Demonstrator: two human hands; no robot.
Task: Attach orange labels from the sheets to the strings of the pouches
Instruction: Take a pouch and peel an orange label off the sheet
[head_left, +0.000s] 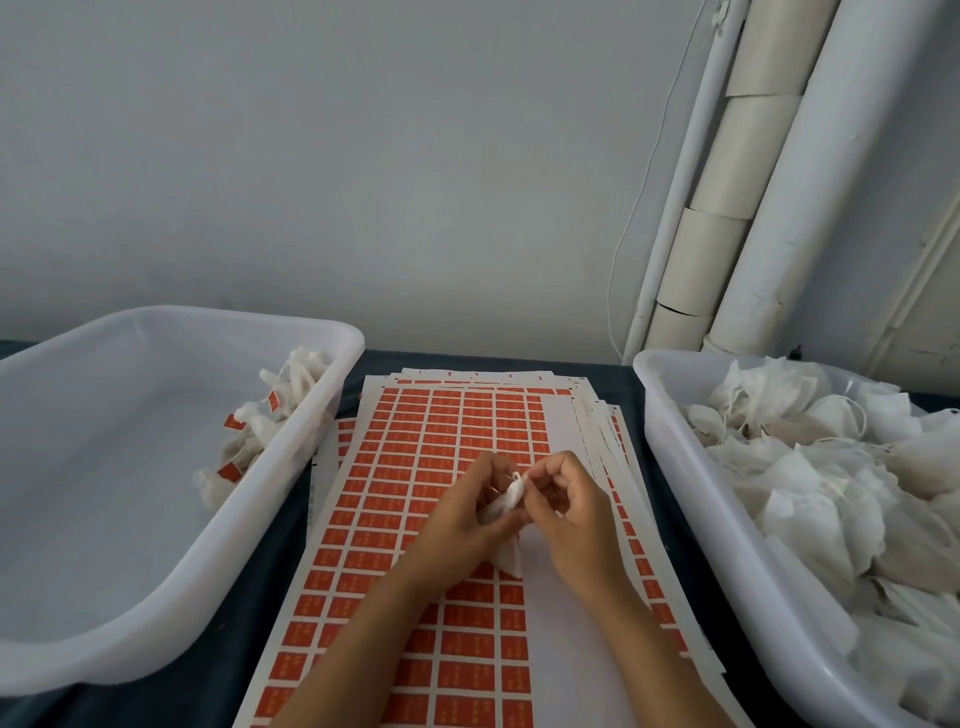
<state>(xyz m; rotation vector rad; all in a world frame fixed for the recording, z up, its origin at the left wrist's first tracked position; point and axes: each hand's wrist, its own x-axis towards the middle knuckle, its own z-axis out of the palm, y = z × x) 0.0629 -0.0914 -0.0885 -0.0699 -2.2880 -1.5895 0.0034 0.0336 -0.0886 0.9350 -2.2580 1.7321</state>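
Both hands meet above centre of label sheets stacked on dark tabletop. Left hand closed around white pouch, pouch's lower end hanging below palm. Right hand pinches pouch's top, at small loop of string, between thumb and forefinger. Left tub holds few pouches with orange labels at far right corner. Right tub piled with unlabelled pouches.
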